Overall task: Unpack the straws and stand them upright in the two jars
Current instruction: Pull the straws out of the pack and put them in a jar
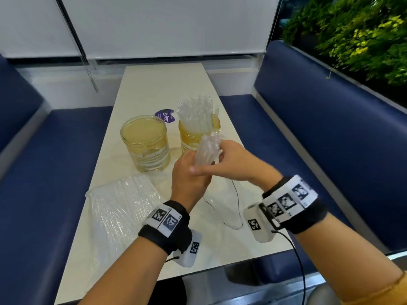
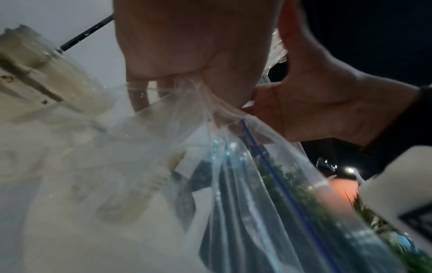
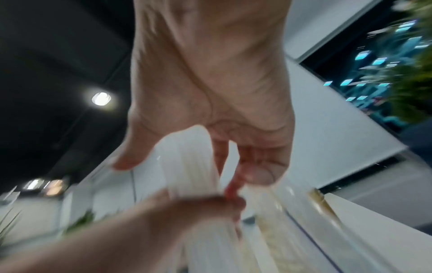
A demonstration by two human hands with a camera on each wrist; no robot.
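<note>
Two amber glass jars stand mid-table. The left jar [image 1: 145, 143] holds no straws; the right jar [image 1: 191, 139] holds wrapped straws [image 1: 196, 113] standing upright. In front of the right jar, both hands hold a straw bundle [image 1: 208, 150] that sticks up out of a clear bag [image 1: 222, 205]. My left hand [image 1: 189, 179] grips the gathered bag around the bundle's lower part, and the bag hangs below it to the table. My right hand [image 1: 233, 164] curls round the bundle's upper part [image 3: 189, 162]. The left wrist view shows the bag [image 2: 233, 184] bunched in my left hand's fingers [image 2: 140, 96].
A second sealed pack of straws [image 1: 123, 208] lies on the near left of the cream table [image 1: 154, 89]. A purple sticker [image 1: 165, 116] sits behind the jars. Blue bench seats flank the table, with plants at the far right.
</note>
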